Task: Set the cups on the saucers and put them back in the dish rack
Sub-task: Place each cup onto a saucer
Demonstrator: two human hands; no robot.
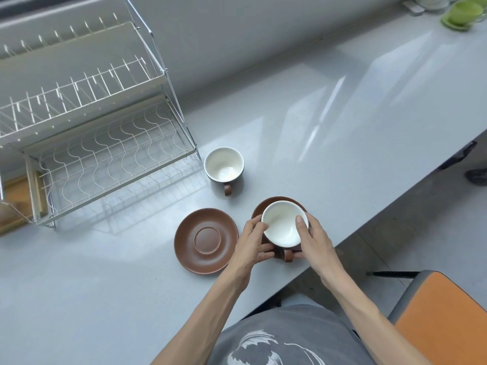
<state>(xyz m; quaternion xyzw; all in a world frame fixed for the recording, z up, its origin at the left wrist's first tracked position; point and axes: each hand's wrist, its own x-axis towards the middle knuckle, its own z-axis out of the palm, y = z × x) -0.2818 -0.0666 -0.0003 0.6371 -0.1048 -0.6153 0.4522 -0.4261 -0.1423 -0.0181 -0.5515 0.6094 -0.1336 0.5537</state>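
Note:
A brown cup with a white inside (283,222) sits on a brown saucer (274,201) near the counter's front edge. My left hand (251,245) grips the cup and saucer from the left. My right hand (313,239) holds them from the right, thumb on the cup's rim. The cup's handle points toward me. A second, bare brown saucer (205,241) lies just to the left. Behind them a second cup (224,164) stands alone on the counter. The two-tier wire dish rack (105,154) stands at the left with nothing on it.
The grey counter (342,114) runs back to the right. Green cups on green saucers (463,14) stand at its far end. An orange-seated chair (442,320) is at the lower right. A wooden board (18,198) lies left of the rack.

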